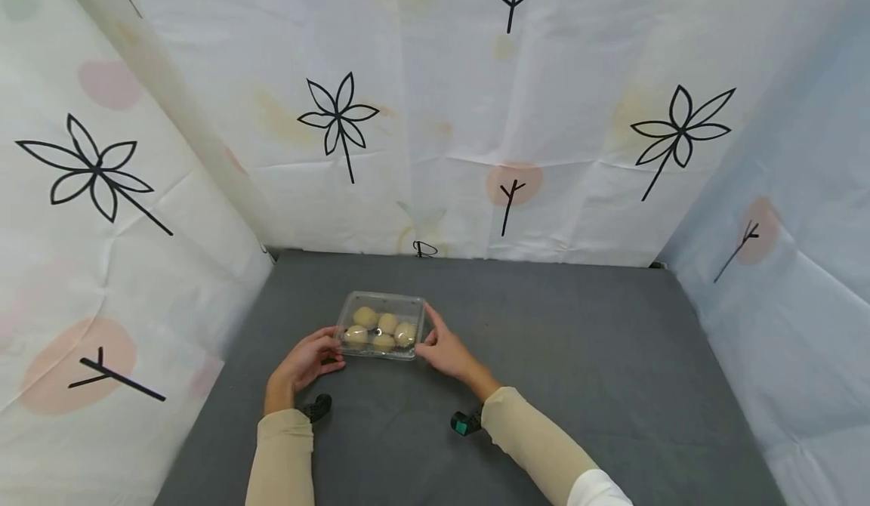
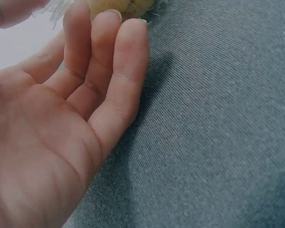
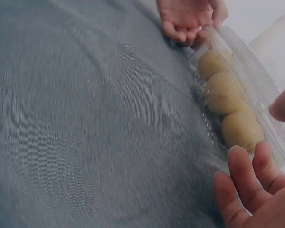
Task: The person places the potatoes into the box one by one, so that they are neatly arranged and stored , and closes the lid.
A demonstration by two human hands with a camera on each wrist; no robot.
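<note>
A clear plastic box (image 1: 408, 303) with a lid lies near the middle of the grey surface, holding several round, yellowish potato-like things (image 1: 387, 324). My left hand (image 1: 306, 359) holds the box's left end, its thumb up at the lid's corner and the other fingers bent beside the wall. At the opposite end, my right hand (image 1: 450, 351) grips the box between a thumb at one side and a long index finger reaching to the back corner. The right wrist view shows three of the round things (image 3: 224, 92) in a row through the clear wall.
Grey cloth (image 1: 584, 355) covers the table. White patterned curtains (image 1: 435, 113) stand behind it and along both sides. A dark wrist strap piece (image 1: 317, 408) sits under the left wrist, and another device (image 1: 466, 421) under the right.
</note>
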